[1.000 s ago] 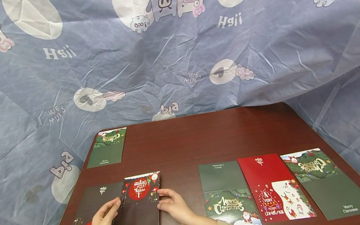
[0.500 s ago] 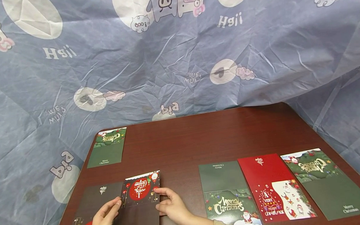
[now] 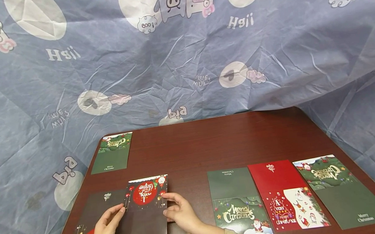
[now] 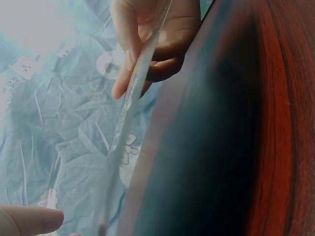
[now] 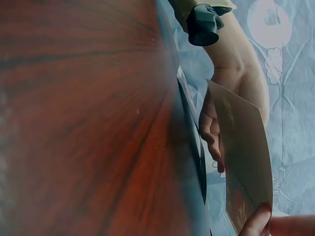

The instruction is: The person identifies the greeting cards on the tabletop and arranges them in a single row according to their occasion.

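A black Christmas card with a red round print is raised a little above the table. My right hand pinches its right edge, thumb and index finger on opposite faces. At the card's left edge, the thumb and index finger of my left hand pinch it, though the contact is partly hidden. The card appears edge-on in the left wrist view, with the right hand around its far edge. A second black card lies flat on the table, partly covered by my left hand.
On the brown table, a small green card lies at the far left corner. At the right lie a green card, a red card and another green card. A blue printed cloth hangs behind.
The raised black card has shifted slightly up and left in the head view. Both hands stay at its edges. The other cards have not moved.
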Demonstrator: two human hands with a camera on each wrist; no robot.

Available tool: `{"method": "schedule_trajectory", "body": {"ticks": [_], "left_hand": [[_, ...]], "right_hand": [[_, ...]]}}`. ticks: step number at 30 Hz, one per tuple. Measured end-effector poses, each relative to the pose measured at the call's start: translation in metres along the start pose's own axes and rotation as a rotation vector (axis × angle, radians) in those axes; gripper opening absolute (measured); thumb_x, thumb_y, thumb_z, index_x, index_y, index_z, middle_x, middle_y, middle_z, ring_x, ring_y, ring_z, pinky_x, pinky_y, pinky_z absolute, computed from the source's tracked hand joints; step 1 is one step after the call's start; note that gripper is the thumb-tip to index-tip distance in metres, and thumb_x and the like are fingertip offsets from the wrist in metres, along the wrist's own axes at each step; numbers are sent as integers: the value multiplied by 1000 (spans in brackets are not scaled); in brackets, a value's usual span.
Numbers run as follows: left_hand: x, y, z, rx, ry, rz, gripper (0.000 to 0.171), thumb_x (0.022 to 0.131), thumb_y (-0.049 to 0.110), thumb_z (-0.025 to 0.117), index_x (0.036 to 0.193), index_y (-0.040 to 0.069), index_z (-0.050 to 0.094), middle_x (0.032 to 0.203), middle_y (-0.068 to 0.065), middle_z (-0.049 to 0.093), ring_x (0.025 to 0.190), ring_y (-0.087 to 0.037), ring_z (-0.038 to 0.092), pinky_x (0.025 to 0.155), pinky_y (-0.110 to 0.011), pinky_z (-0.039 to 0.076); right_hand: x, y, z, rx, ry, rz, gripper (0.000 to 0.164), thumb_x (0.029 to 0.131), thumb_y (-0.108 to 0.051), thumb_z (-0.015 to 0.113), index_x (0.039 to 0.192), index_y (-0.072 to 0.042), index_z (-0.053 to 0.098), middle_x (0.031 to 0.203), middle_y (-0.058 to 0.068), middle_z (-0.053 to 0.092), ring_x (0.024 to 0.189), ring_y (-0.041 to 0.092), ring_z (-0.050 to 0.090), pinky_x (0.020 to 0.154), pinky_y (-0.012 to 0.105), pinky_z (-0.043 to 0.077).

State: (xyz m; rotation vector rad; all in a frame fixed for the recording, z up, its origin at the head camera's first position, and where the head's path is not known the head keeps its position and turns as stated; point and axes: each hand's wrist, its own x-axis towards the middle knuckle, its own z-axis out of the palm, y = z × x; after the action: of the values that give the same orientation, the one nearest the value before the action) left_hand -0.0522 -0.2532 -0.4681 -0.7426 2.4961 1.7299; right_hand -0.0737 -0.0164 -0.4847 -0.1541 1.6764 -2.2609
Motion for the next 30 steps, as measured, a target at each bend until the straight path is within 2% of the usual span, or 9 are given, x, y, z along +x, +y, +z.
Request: {"method": "schedule_trajectory", "body": {"ticks": [6, 14, 19, 27, 30], "left_hand": [[-1, 1, 3, -53, 19, 17, 52, 87, 36, 67, 123, 2, 57, 95, 23, 57, 84, 6, 56, 70, -16, 47], [0, 2, 3, -138, 12, 9, 49, 83, 26, 72, 123, 2, 58, 92, 19, 63, 84, 4, 58, 71, -16, 47], [1, 5, 5, -187, -1, -3, 48, 82, 28, 73, 122, 5, 60, 90, 20, 64, 85, 1, 58, 71, -18, 48], [2, 12, 7, -196, -7, 41, 47, 85, 25, 71, 124, 3, 58, 95, 24, 63, 90, 4, 56, 73, -17, 48], [2, 16, 7, -205, -9, 55, 47, 85, 23, 70, 125, 1, 57, 95, 23, 63, 88, 2, 58, 71, -19, 49]], "right_hand": [[1, -5, -3, -19, 1, -21, 46, 80, 8, 61, 125, -1, 55, 123, 12, 50, 75, 10, 57, 63, 25, 52], [6, -9, -6, -43, -4, -27, 44, 82, 7, 61, 124, -2, 54, 122, 12, 52, 77, 10, 57, 65, 24, 52], [8, -12, -7, -47, -6, -32, 40, 82, 6, 62, 121, -1, 54, 117, 11, 54, 77, 11, 57, 65, 24, 51], [9, -20, -8, -51, 0, -45, 37, 81, 4, 64, 117, 0, 55, 114, 10, 56, 74, 10, 58, 64, 24, 51], [9, -23, -9, -65, -5, -49, 39, 81, 4, 64, 118, 0, 54, 116, 12, 55, 74, 11, 58, 65, 24, 51]]}}
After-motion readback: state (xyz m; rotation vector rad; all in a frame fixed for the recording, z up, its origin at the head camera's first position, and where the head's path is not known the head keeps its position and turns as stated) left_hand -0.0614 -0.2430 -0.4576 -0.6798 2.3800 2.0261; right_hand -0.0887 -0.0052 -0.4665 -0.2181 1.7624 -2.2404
